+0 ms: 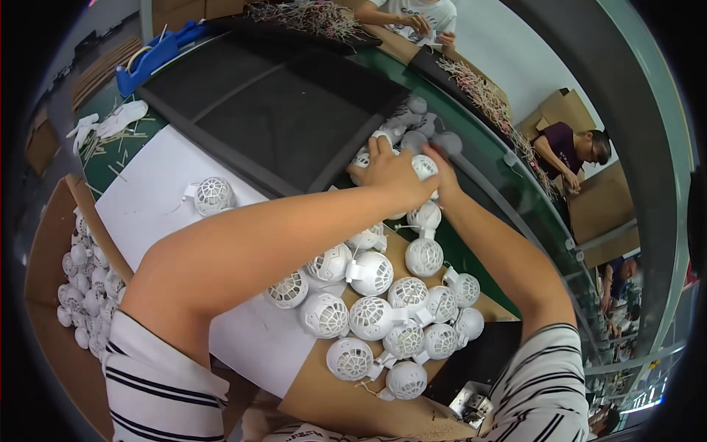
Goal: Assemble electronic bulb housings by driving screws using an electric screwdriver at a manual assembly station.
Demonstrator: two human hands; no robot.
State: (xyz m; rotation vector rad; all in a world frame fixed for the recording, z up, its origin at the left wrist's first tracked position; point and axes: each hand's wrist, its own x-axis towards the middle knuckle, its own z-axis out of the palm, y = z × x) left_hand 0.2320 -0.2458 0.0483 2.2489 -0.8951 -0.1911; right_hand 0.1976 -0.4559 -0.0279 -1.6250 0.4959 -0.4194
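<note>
Balls (372, 274) crowd the cardboard (311, 374); farther off, the left hand (392, 171) curls over several, the right hand (446, 179) cups beside one; I cannot tell how firmly either grips.

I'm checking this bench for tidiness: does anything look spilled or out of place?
The thin pale sticks strewn around the white glove at upper left look spilled, pointing every which way. One white ball also sits apart on the white sheet, away from the other balls.

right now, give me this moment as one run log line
left hand: over white lattice balls | right hand: beside the same balls | rest: more lattice balls on brown cardboard; open carton of balls at left
</note>
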